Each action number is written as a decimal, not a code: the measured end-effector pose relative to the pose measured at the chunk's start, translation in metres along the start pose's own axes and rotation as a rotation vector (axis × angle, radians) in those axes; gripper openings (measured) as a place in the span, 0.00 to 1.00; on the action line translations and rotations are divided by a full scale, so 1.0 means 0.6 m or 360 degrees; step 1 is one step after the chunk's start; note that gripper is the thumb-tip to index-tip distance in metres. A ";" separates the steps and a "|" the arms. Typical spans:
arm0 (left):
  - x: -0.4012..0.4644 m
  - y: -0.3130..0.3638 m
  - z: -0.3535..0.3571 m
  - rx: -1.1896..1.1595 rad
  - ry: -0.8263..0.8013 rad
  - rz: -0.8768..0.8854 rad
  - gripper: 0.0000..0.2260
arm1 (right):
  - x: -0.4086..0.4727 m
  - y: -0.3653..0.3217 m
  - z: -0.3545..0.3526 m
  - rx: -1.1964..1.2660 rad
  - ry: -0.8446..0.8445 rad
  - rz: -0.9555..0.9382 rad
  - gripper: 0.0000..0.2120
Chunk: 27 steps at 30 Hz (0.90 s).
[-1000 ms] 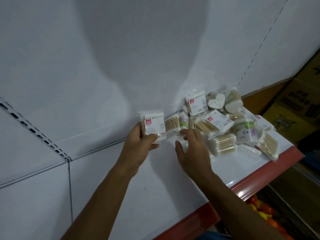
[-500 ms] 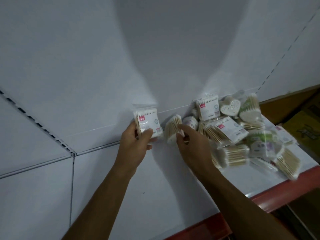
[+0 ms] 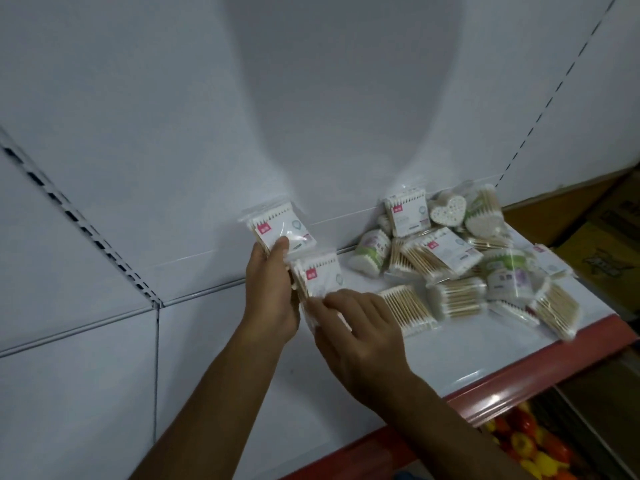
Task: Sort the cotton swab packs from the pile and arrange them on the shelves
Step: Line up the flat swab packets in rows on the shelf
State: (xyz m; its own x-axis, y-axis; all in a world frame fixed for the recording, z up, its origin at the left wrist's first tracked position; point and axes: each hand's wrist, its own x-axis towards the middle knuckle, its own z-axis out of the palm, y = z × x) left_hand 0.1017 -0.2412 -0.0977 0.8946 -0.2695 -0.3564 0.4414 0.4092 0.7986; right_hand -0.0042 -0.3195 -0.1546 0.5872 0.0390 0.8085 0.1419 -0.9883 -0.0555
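Note:
My left hand (image 3: 272,292) grips a flat cotton swab pack with a red label (image 3: 282,230), held upright near the shelf's back wall. My right hand (image 3: 356,327) pinches a second matching pack (image 3: 320,275) by its lower edge and holds it against my left hand. To the right, a pile of cotton swab packs (image 3: 467,261) lies on the white shelf (image 3: 467,351): flat red-labelled packs, bundles of wooden-stick swabs, round tubs with green labels and a heart-shaped box (image 3: 448,211).
The shelf has a red front edge (image 3: 540,379) and a white back wall (image 3: 311,116) with a slotted upright (image 3: 79,223) at left. Cardboard boxes (image 3: 602,244) stand at right. Colourful goods (image 3: 533,445) sit below the shelf.
My right hand took a red-labelled pack from the pile's left side and brought it left to my left hand. My left hand kept hold of its own pack.

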 end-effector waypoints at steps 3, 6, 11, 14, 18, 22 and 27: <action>-0.003 -0.003 -0.003 -0.0063 -0.0024 -0.0090 0.07 | -0.012 -0.003 -0.001 -0.0023 -0.0071 -0.0045 0.08; 0.000 -0.012 -0.001 0.0040 -0.0010 -0.0057 0.06 | -0.027 0.001 0.002 0.0002 -0.0239 -0.0054 0.09; 0.010 -0.037 -0.002 0.0416 0.0094 0.0198 0.06 | -0.048 0.009 0.004 0.0277 -0.0403 0.0025 0.14; 0.017 -0.036 -0.015 0.0564 0.0119 0.0367 0.04 | -0.047 0.023 0.002 0.0432 -0.0296 0.0239 0.11; 0.021 -0.023 -0.051 0.0615 0.0107 0.0336 0.06 | -0.029 0.055 0.022 0.0577 -0.0225 0.0801 0.11; 0.021 -0.009 -0.071 0.0565 0.0140 0.0245 0.08 | -0.028 0.084 0.050 0.0143 -0.0574 0.0895 0.15; 0.025 -0.012 -0.049 0.0519 0.0069 0.0151 0.08 | -0.036 0.088 0.034 -0.0390 -0.0844 0.0864 0.21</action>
State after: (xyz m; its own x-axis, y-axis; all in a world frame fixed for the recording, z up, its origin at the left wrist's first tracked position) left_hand 0.1137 -0.2223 -0.1233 0.9357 -0.2037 -0.2879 0.3171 0.1283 0.9397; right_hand 0.0067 -0.3696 -0.1870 0.8337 -0.4533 0.3153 -0.4160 -0.8912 -0.1812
